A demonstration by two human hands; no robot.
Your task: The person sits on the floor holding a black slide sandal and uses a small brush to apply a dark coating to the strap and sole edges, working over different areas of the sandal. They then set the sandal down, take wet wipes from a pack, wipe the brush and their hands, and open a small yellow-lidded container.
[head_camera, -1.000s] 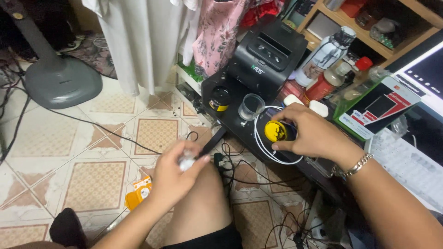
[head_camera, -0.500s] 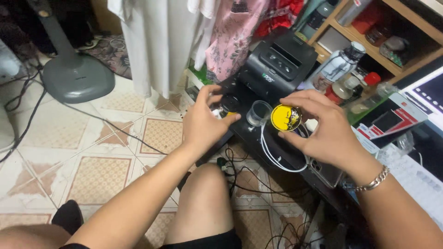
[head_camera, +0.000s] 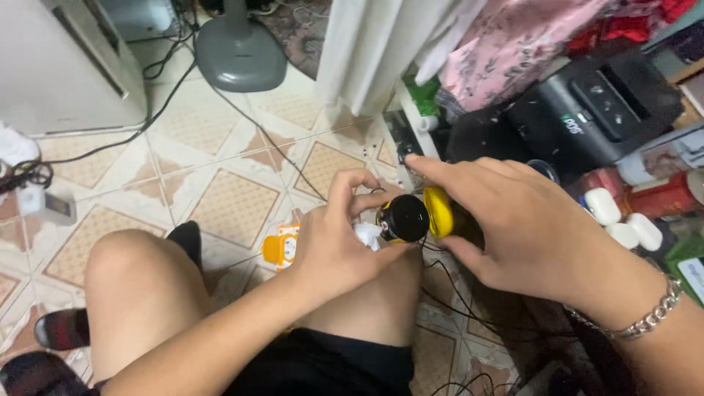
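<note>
Sitting above a tiled floor [head_camera: 227, 198], we hold a small black jar [head_camera: 403, 218] over our knee, our left hand [head_camera: 334, 246] closed around it along with a scrap of white tissue [head_camera: 365, 235]. Our right hand [head_camera: 521, 227] grips the yellow lid [head_camera: 438, 211] just beside the jar's mouth, fingers curled on it. An orange packet [head_camera: 281, 248] lies on the floor below, a black printer [head_camera: 587, 110] behind

Patterned tile floor [head_camera: 227, 198]; grey fan base [head_camera: 240, 50] at upper centre; white curtain [head_camera: 374, 44] beside it; white cabinet [head_camera: 62, 62] upper left.
</note>
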